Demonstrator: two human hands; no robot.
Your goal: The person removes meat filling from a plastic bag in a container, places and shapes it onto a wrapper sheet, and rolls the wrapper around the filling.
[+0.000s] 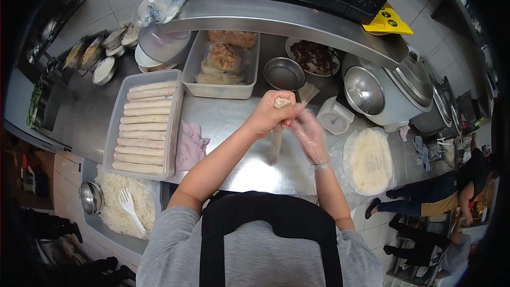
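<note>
My left hand [272, 114], bare, is raised over the steel worktop with its fingers wrapped round a pale roll in a thin wrapper [281, 103]. One end of the roll shows above my fist. A translucent wrapper flap [308, 93] sticks out beyond my fingertips. My right hand [311, 137], in a clear plastic glove, is close against the left one; its fingers are smeared by motion, so their grip cannot be made out. To the right, a stack of round wrappers [368, 162] lies on clear plastic. Several finished rolls [142, 127] lie stacked in a plastic tub [110, 151] on the left.
Behind my hands are a tub of filling [219, 91], a steel bowl [284, 74] and a plate of dark food [312, 57]. A pink cloth [191, 143] lies beside the rolls. Lower left, a bin of shredded food [114, 202] holds a white fork [130, 208]. People stand at right.
</note>
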